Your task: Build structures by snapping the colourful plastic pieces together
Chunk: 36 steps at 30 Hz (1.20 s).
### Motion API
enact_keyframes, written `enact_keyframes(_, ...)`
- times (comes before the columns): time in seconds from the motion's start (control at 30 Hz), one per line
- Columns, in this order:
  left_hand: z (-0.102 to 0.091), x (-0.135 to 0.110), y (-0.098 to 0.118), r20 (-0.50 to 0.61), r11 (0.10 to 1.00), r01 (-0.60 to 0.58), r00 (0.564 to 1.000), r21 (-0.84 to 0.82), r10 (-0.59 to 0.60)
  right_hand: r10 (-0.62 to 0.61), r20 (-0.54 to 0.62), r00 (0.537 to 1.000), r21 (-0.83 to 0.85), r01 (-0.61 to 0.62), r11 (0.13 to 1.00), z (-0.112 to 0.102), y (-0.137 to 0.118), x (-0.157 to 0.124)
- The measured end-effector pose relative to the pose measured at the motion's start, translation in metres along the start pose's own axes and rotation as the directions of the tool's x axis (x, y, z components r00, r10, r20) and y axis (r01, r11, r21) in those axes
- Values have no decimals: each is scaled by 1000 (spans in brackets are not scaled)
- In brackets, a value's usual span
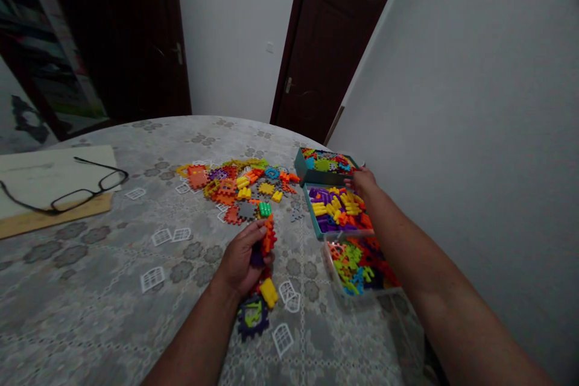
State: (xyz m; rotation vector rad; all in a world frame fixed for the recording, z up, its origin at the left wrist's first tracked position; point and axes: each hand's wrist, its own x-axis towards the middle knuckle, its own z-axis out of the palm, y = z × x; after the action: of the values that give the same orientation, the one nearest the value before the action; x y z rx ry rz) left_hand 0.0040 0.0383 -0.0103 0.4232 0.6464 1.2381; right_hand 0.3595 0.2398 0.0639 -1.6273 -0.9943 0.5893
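My left hand (pixel 246 256) is closed around a plastic building piece (pixel 268 235) with an orange-red toothed edge. A purple part (pixel 257 255) shows under the fingers. Just below that hand lie a yellow block (pixel 269 293) and a dark purple toothed frame piece (pixel 253 316) with a green figure inside. My right hand (pixel 362 182) reaches to the right side of a teal box (pixel 312 176) of mixed flat pieces. Its visible fingers look apart, and I see nothing held in them. Below it is a second teal tray (pixel 313 217) with purple, yellow and orange pieces.
A clear plastic container (pixel 332 271) of colourful pieces sits nearest, partly behind my right forearm. A pile of building pieces (pixel 226 187) spreads mid-table. White window-shaped pieces (pixel 152 278) lie scattered. Eyeglasses (pixel 75 199) rest on a board at left. A white wall (pixel 474 102) rises at right.
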Motion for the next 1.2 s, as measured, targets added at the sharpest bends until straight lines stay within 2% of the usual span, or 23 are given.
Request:
enact_keyframes(0.1, 0, 0, 0, -4, 1000, -5, 1000, 29, 5, 60, -56, 997, 6, -60, 998, 0, -5, -15)
enact_keyframes(0.17, 0, 0, -1, -5, 999, -2, 1000, 46, 2, 58, -30, 998, 11, -57, 998, 0, -10, -35)
enact_keyframes(0.23, 0, 0, -1, -5, 998, -2, 1000, 62, 3, 38, 58, 998, 18, -39, 999, 1, -15, -67)
enact_keyframes(0.3, 1, 0, -2, 3, 996, -6, 1000, 84, 6, 0, 206, 978, 12, -2, 1000, 3, -19, -112)
enact_keyframes(0.33, 1, 0, -2, 12, 995, -7, 1000, 99, 6, -28, 314, 949, -1, 30, 1000, 5, -22, -138)
enact_keyframes(0.37, 1, 0, -3, 24, 993, -8, 1000, 115, 5, -98, 472, 876, -31, 128, 991, 7, -24, -165)
enact_keyframes(0.4, 2, 0, -4, 38, 991, -9, 999, 130, 4, -168, 581, 797, -39, 234, 972, 8, -27, -192)
enact_keyframes(0.47, 3, 0, -6, 59, 989, -20, 998, 150, 11, -297, 707, 641, -15, 434, 901, 12, -31, -240)
enact_keyframes(0.5, 3, 0, -6, 66, 988, -30, 998, 152, 20, -324, 726, 607, -7, 478, 879, 14, -32, -259)
enact_keyframes(0.53, 3, 0, -7, 71, 987, -40, 997, 154, 29, -345, 723, 598, -1, 501, 866, 17, -32, -274)
enact_keyframes(0.57, 3, 0, -7, 73, 986, -50, 997, 157, 39, -354, 708, 611, 2, 499, 867, 19, -31, -285)
enact_keyframes(0.63, 2, 0, -8, 80, 984, -70, 995, 166, 57, -339, 656, 674, 25, 430, 903, 24, -26, -295)
enact_keyframes(0.73, 3, 0, -10, 95, 979, -84, 993, 184, 68, -283, 610, 740, 102, 281, 954, 31, -12, -292)
enact_keyframes(0.93, 3, 0, -13, 88, 971, -96, 993, 217, 79, -284, 615, 735, 137, 255, 957, 32, 0, -283)
enact_keyframes(1.07, 4, -1, -13, 94, 950, -121, 991, 289, 97, -326, 621, 713, 93, 347, 933, 29, -5, -284)
enact_keyframes(1.13, 5, -2, -13, 103, 941, -125, 990, 314, 97, -332, 609, 720, 61, 375, 925, 29, -6, -286)
enact_keyframes(1.2, 6, -2, -12, 112, 944, -112, 990, 312, 81, -315, 583, 749, 53, 352, 935, 29, -7, -287)
